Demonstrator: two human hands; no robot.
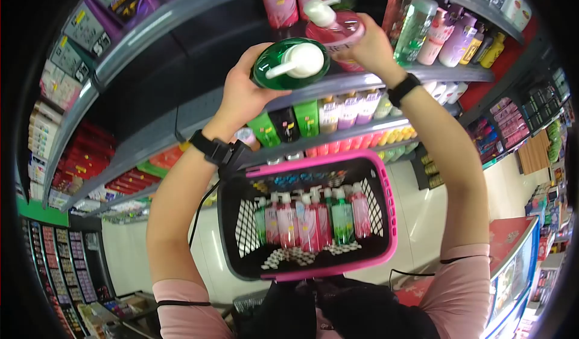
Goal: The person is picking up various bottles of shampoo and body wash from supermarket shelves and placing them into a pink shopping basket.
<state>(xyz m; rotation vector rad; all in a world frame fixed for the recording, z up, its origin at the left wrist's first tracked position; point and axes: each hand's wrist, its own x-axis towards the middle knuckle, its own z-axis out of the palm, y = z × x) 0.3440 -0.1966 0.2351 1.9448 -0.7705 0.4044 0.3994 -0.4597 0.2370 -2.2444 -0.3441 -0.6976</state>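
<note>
My left hand (244,89) is wrapped round a green pump bottle (262,71) with a white pump head, held out in front of the shelf. Beside it my right hand (369,48) grips a pink pump bottle (335,31), also white-topped, at the shelf's edge. The two bottles are close together, the green one nearer to me. Below them is a black basket with a pink rim (388,218), holding several pink and green pump bottles (309,221) standing in a group.
Pink bottles (280,7) stand further back on the upper shelf (199,43). To the right are a large clear green bottle (416,28) and several lotion bottles (456,40). Green tubes (306,118) line the shelf below. A glass-fronted case (512,279) stands at lower right.
</note>
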